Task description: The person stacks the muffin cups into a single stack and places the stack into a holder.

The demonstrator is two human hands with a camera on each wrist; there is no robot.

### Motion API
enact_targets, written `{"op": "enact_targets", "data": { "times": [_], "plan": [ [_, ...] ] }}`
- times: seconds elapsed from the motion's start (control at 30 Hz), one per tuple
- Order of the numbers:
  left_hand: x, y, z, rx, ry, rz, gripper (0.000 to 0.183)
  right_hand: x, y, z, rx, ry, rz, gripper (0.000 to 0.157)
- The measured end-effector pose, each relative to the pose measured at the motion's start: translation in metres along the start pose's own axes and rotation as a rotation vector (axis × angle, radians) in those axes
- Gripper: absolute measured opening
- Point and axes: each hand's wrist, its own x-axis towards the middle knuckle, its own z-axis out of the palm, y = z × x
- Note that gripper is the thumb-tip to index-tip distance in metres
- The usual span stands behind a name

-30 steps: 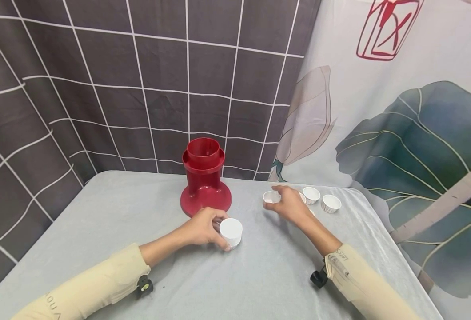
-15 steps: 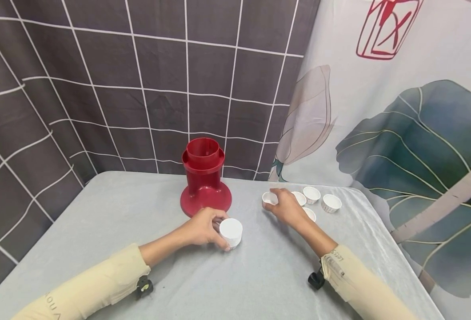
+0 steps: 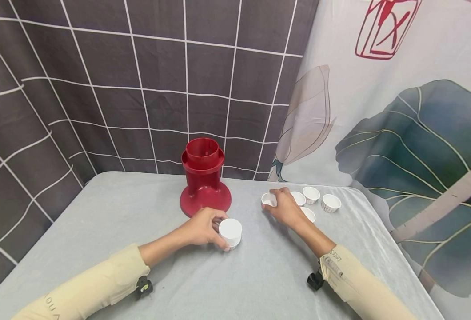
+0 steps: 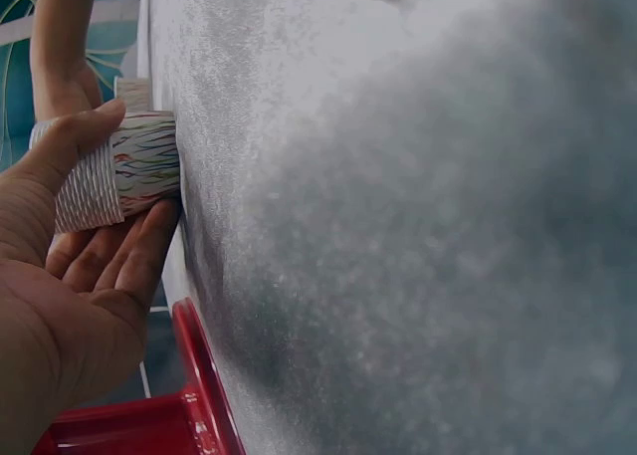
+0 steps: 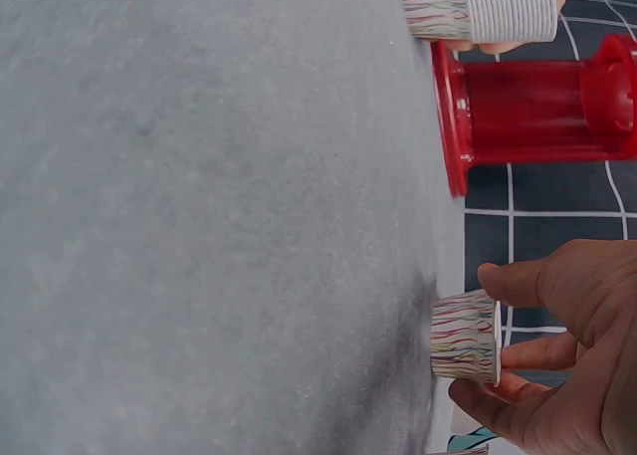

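Observation:
My left hand (image 3: 205,227) curls its thumb and fingers round a stack of nested white paper baking cups (image 3: 230,232), which stands upright on the table. In the left wrist view the stack (image 4: 119,171) shows many close rims above a wall printed with wavy coloured lines. Off to the right, my right hand (image 3: 286,207) pinches a single paper baking cup (image 3: 268,200) between thumb and fingers. That cup (image 5: 464,338) has its base on or very near the cloth, mouth up, as the right wrist view shows.
Several more paper cups (image 3: 331,203) stand loose just right of my right hand. A red plastic stand (image 3: 203,191) with a round base and tube-like top is behind my left hand. Pale grey cloth (image 3: 251,275) covers the table; curtains hang behind it.
My right hand has shifted slightly left with its cup, uncovering more of the loose cups behind it. My left hand and the stack stay in place.

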Motion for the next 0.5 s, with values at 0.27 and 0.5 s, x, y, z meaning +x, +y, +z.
{"op": "enact_targets", "data": {
  "times": [0.27,0.5],
  "plan": [
    [0.000,0.001,0.001,0.004,0.003,0.005,0.051,-0.017,-0.027,-0.020,0.035,-0.004,0.010,0.071],
    [0.000,0.001,0.001,0.014,0.007,-0.002,0.051,-0.018,-0.025,-0.014,0.050,0.007,0.030,0.072]
  ]
}}
